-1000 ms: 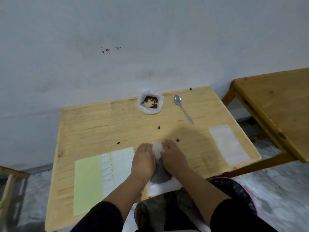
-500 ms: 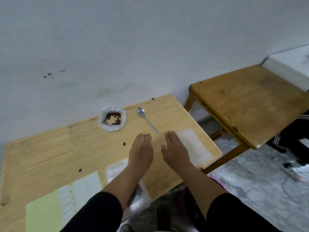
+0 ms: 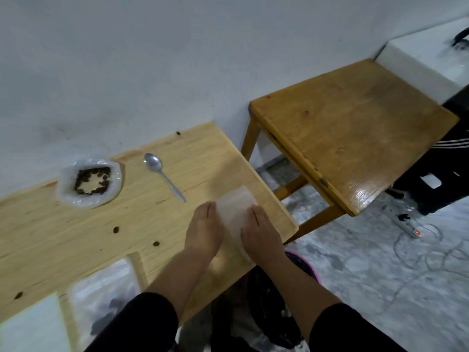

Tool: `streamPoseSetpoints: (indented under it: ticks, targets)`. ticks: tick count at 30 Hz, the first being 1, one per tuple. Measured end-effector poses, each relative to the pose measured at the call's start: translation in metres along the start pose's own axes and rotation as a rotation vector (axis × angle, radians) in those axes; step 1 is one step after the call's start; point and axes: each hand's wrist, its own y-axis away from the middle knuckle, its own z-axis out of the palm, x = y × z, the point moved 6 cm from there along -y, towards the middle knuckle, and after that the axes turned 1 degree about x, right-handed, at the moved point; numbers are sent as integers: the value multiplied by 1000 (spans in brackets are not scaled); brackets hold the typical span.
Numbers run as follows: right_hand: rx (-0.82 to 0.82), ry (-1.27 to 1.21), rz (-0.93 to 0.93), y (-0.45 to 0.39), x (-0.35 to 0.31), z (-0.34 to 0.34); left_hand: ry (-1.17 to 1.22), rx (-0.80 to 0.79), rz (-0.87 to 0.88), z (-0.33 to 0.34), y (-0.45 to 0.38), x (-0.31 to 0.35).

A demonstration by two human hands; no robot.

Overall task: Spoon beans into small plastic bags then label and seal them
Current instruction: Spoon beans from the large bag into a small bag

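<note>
Both hands lie flat near the desk's [image 3: 76, 240] right edge, fingers straight: the left hand [image 3: 205, 231] rests along the left side of the empty plastic bag [image 3: 234, 208], the right hand [image 3: 261, 231] presses its right side, the bag lying between them. Near the far edge, the spoon [image 3: 163, 174] lies beside the open bag of beans [image 3: 90, 181]; loose beans [image 3: 116, 229] dot the wood.

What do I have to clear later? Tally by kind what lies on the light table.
Loose beans: 4
Spoon: 1
Bags: 3 (bean bag, flat bag, blurred bag at the near edge)
Label sheet: 1
Total: 9
The flat bag may be a stack; I cannot tell.
</note>
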Motion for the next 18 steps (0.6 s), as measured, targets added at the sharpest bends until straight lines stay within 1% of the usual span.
streamPoseSetpoints:
  ticks: [3, 5, 7, 11, 14, 18]
  targets:
    - [-6, 13, -22, -10, 10, 12, -8, 27, 12, 3, -15, 2]
    - [-59, 45, -66, -14, 13, 21, -40, 55, -2, 6, -23, 0]
    - [-70, 43, -79, -17, 15, 25, -41, 79, 15, 6, -27, 4]
    - [-58, 17, -81, -18, 12, 15, -13, 109, 29, 5, -30, 6]
    - [-43, 32, -103, -15, 11, 8, -44, 122, 48, 5, -32, 5]
    - [21, 14, -100, -14, 12, 6, -43, 133, 50, 7, -30, 1]
